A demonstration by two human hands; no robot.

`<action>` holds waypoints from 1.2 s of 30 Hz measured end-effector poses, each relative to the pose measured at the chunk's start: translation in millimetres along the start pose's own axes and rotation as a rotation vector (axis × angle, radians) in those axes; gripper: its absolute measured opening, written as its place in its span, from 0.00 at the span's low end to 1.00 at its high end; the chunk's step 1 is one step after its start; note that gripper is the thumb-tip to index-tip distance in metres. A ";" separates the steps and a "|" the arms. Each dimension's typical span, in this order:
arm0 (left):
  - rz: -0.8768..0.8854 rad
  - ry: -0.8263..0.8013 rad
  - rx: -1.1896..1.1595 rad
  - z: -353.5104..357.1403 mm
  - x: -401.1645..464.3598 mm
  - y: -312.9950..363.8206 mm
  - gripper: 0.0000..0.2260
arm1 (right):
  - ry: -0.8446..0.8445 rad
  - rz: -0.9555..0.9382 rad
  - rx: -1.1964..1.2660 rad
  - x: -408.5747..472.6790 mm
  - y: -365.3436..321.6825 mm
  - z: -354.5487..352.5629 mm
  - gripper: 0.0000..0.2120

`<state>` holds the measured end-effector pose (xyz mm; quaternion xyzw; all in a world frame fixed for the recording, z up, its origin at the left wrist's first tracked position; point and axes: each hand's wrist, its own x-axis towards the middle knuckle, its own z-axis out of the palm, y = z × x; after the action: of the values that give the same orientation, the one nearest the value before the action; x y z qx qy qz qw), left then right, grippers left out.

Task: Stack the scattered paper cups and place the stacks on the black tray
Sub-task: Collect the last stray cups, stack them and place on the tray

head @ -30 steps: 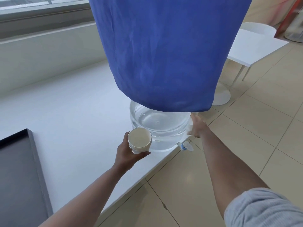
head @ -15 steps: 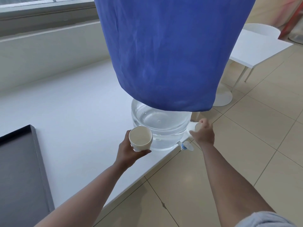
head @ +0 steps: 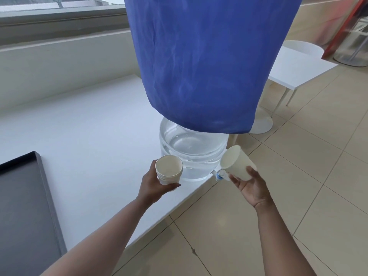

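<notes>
1. Roughly centre of view: left hand wraps a stack of paper cups, fingers clamped round its lower wall, mouth facing up. Several nested rims show; exact count cannot be told, more than three.
2. Right hand carries one single paper cup, tilted, mouth turned toward the left hand. Palm faces up, fingers curled against the cup's base end and side, pinching it.
3. Stack and single cup are near each other but apart; a gap lies between them.
4. One black tray sits at lower left on the white counter, well apart from both hands. No cups visible on the part in view.
5. One clear water bottle stands on the counter just behind the hands, its upper part draped in one blue cloth cover. One small tap with a blue part juts at the counter edge, just beside the right hand's fingertips.
6. Background right: one white table on a tiled floor.
</notes>
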<state>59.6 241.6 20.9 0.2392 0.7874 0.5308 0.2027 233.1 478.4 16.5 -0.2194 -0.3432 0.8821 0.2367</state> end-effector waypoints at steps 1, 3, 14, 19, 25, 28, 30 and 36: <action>-0.003 -0.002 0.000 -1.0 -1.2 -0.1 0.35 | -0.063 0.055 -0.041 -3.3 1.8 4.6 0.32; -0.004 -0.005 0.005 -4.3 -5.5 -0.1 0.33 | -0.182 0.110 -0.157 -8.5 4.5 20.9 0.41; 0.015 0.041 0.036 -27.0 -20.2 -2.7 0.33 | -0.259 -0.204 -0.594 -8.6 70.6 151.6 0.31; 0.018 0.085 0.078 -43.2 -22.3 -7.0 0.38 | -0.261 -0.264 -0.694 -5.4 90.6 170.6 0.27; -0.013 0.134 0.101 -60.6 -21.0 -15.1 0.33 | -0.335 -0.275 -0.857 -3.0 107.7 187.7 0.24; -0.021 0.141 0.112 -66.4 -19.9 -17.2 0.31 | -0.354 -0.292 -0.957 -2.7 112.5 192.5 0.27; -0.020 0.137 0.117 -70.7 -19.1 -19.2 0.30 | -0.400 -0.313 -1.046 -1.2 113.1 194.9 0.26; -0.029 0.136 0.136 -81.2 -14.6 -24.9 0.22 | -0.517 -0.426 -1.242 7.5 114.4 208.5 0.33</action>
<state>20.8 164.9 27.3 0.2044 0.8369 0.4882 0.1398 82.1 303.4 73.0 -0.0252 -0.8639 0.4814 0.1463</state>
